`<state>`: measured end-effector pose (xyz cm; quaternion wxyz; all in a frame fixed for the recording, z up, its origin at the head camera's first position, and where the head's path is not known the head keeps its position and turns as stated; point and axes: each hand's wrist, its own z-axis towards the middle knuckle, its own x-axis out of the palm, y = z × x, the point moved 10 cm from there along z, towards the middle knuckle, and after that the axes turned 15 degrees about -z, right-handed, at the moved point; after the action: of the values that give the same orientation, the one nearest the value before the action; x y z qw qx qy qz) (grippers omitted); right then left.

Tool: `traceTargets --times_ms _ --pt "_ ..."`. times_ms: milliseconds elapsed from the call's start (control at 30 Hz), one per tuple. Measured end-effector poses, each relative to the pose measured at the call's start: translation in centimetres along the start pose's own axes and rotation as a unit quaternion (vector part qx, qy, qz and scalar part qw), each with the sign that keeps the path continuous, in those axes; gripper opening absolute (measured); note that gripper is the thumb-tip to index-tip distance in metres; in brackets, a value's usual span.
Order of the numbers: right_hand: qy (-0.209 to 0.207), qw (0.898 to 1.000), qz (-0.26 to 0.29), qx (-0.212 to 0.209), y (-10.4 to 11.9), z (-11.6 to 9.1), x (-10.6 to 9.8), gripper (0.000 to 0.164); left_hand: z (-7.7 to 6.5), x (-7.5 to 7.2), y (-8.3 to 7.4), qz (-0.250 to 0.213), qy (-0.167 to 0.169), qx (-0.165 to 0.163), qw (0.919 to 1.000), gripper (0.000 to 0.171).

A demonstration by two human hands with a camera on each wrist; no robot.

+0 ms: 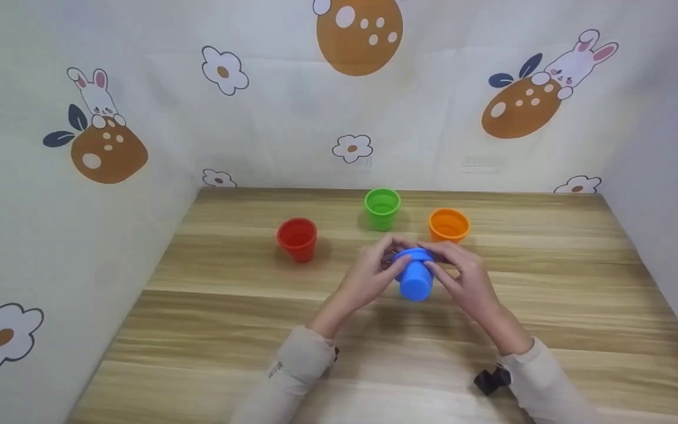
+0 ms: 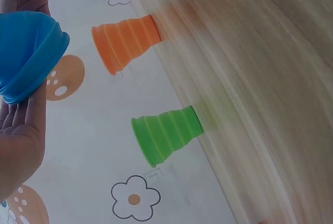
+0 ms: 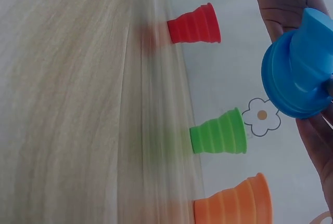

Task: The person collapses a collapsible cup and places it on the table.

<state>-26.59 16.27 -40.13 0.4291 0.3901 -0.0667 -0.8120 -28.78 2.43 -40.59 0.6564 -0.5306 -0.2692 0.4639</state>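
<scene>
Two pale sleeves, the left one (image 1: pixel 298 362) and the right one (image 1: pixel 536 377), reach forward over the wood-grained bench (image 1: pixel 198 341), a small black device (image 1: pixel 492 381) at the right cuff. Just past them, the left hand (image 1: pixel 371 272) and the right hand (image 1: pixel 469 280) meet around a blue cup (image 1: pixel 415 277), held up off the wood. Both sets of fingers grip it: the thumbs press on the side toward the person, close below the wide band, while the other fingers curl around its far side. Its narrow round end pokes out between the thumbs, tilted back toward the wearer. Beyond, I can see a red cup (image 1: pixel 297 240) standing upright off to the left, an orange cup (image 1: pixel 449 225) just behind the right fingers, and a green cup (image 1: pixel 382 209) farthest back, near the bunny-and-flower backdrop (image 1: pixel 292 118).
</scene>
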Motion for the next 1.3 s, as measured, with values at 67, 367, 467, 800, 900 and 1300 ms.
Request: traceTargets --times_ms 67,367,467,800,900,1300 --pt "0.001 1.000 0.008 0.005 -0.1 -0.1 0.0 0.037 0.0 0.0 -0.2 -0.004 0.000 0.004 1.0000 0.027" --pt "0.004 0.998 0.049 0.043 -1.0 -0.6 -0.1 0.039 0.1 -0.8 -0.8 -0.024 -0.017 0.025 0.9993 0.025" --pt "0.006 0.995 0.074 0.061 -1.3 -0.7 0.0 0.038 0.1 -1.0 -0.9 -0.034 -0.023 0.031 0.9987 0.025" --pt "-0.005 0.994 0.067 0.089 -1.4 -0.7 -0.2 0.031 0.0 -1.2 -0.6 -0.049 -0.027 0.030 0.9980 0.025" --pt "-0.015 0.995 0.050 0.082 -1.3 -0.7 -0.3 0.030 -0.1 -1.2 -0.6 -0.047 -0.027 0.028 0.9981 0.026" --pt "-0.033 0.998 -0.007 0.047 -0.7 -0.3 -0.5 0.028 -0.4 -1.1 0.1 -0.043 -0.013 -0.003 0.9990 0.031"
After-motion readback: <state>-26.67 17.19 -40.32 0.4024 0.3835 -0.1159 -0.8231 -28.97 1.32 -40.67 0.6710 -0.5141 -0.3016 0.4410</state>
